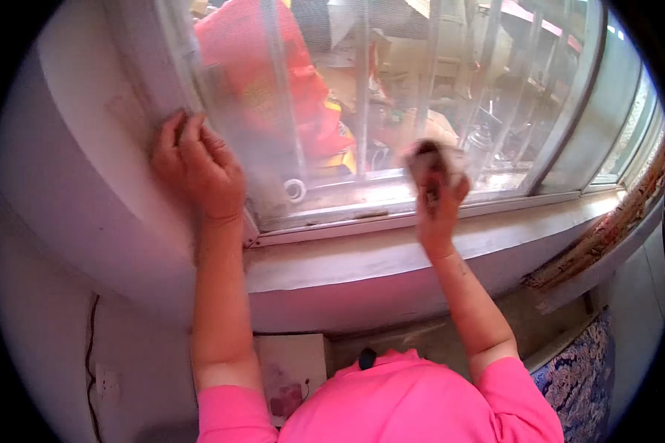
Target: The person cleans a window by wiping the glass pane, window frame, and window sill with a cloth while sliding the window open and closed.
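Note:
My left hand [203,166] leans on the wall beside the left side of the window frame [171,63]. Its fingers are bent and slightly apart, with nothing in them. My right hand [439,210] is closed on a folded, greyish-brown cloth [430,159], held up at the lower part of the hazy window pane [391,159]. Motion blurs the cloth, so its exact shape is hard to make out. To the left of it, a small white ring [295,191] sits low on the pane.
Below the window runs a white sill [332,263]. Bars, a red bag [266,81] and piled objects show through the glass. A rolled patterned fabric [591,247] lies at the right end. Under the sill stands a pale box [292,362]; a wall socket [108,381] is lower left.

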The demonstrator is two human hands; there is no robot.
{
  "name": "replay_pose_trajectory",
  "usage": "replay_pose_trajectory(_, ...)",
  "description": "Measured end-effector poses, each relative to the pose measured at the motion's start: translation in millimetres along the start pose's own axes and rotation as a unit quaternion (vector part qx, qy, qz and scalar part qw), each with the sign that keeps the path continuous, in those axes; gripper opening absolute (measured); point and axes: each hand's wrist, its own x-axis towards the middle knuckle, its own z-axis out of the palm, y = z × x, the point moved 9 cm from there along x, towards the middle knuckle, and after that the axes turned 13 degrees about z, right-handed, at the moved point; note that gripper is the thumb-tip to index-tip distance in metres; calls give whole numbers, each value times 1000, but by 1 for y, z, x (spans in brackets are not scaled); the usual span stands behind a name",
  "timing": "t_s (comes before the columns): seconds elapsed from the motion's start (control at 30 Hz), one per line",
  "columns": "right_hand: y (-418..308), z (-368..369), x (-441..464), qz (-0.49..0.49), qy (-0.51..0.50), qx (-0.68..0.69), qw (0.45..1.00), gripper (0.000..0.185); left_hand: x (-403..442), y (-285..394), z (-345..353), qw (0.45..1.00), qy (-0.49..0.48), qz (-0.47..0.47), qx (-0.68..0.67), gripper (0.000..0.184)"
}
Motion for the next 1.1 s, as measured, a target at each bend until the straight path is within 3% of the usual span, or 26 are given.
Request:
replay_pose_trajectory(0.1,-69,45,-25,-81,-142,65,984,30,1,0,-1,1000,1,-12,-9,16)
replay_pose_trajectory(0.17,-111,68,-49,-157,-275,79,945,25,-5,-5,5,999,17,-24,-27,15)
replay_pose_trajectory(0.3,-160,90,-92,-323,-288,51,900,22,-7,-9,2,1000,18,-21,-12,15)
replay_pose_trajectory(0.43,-150,87,-89,-326,-286,-15,901,18,-7,-3,4,1000,5,6,26,14)
replay_pose_trajectory(0.67,-25,7,-18,-149,-235,-33,960,5,0,1,2,999,-1,30,19,15)
replay_pose_trajectory(0.93,181,-115,69,16,-63,-199,978,9,2,6,1,997,-33,46,54,16)
replay_pose_trajectory(0.97,214,-128,79,70,-52,-194,977,12,2,8,2,997,-36,44,53,16)
replay_pose_trajectory(1.03,288,-153,96,202,-12,-26,979,15,-4,4,6,997,-29,57,49,18)
replay_pose_trajectory(1.1,325,-177,111,157,20,-132,979,19,-3,6,5,998,-25,50,41,19)
